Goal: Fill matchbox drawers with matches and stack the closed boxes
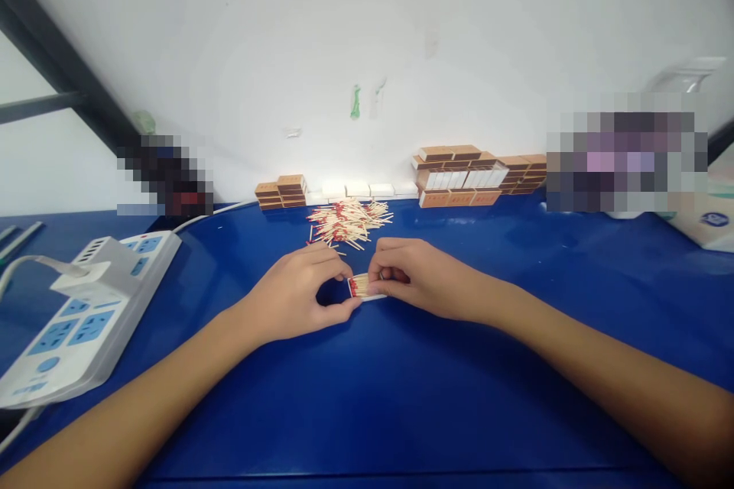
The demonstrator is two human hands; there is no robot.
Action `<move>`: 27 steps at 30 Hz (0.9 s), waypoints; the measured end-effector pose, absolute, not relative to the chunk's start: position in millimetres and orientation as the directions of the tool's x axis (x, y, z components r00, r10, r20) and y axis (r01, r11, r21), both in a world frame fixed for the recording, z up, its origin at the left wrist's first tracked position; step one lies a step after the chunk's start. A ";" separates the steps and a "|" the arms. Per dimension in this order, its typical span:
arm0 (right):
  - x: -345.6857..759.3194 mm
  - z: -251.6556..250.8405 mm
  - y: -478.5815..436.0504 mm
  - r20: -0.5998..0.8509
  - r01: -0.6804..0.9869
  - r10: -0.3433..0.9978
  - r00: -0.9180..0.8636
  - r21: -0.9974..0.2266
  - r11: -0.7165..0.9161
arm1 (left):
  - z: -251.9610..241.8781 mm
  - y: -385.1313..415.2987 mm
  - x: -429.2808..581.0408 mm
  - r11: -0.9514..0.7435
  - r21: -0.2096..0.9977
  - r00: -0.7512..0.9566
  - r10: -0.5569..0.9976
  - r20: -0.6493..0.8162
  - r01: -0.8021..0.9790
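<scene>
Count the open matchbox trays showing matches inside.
1: the white matchbox tray between the left hand and right hand. Any trays inside the brown matchboxes would be hidden.

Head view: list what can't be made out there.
Head view:
Matches in the tray: ends hidden by the right hand.
Loose matches: count, hidden by overlap.
Matchboxes: lettering, too small.
Far-right object: blurred by pixelation.
White cable: cut off by left edge.
</scene>
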State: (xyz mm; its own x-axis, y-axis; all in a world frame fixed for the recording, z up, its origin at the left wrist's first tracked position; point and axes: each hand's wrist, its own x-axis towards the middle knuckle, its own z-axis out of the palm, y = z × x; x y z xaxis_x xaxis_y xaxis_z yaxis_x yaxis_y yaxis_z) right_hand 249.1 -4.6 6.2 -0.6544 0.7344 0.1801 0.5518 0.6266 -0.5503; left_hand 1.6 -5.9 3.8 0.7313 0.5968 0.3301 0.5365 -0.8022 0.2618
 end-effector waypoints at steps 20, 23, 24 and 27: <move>247.8 9.9 -2.9 0.223 0.538 0.746 -0.628 -0.568 0.623 | 7.3 -8.1 2.1 -0.789 0.277 0.726 0.614 0.310 0.549; 265.5 17.8 15.6 0.340 0.579 0.817 -0.465 -0.582 0.571 | 7.1 -8.1 1.6 -0.790 0.277 0.727 0.612 0.311 0.547; 276.9 20.6 25.2 0.404 0.626 0.853 -0.330 -0.583 0.518 | 6.8 -8.2 1.6 -0.792 0.275 0.731 0.609 0.307 0.545; 326.2 26.0 57.5 0.608 0.762 0.764 0.214 -0.594 0.259 | 5.6 -8.3 1.9 -0.795 0.265 0.740 0.606 0.292 0.546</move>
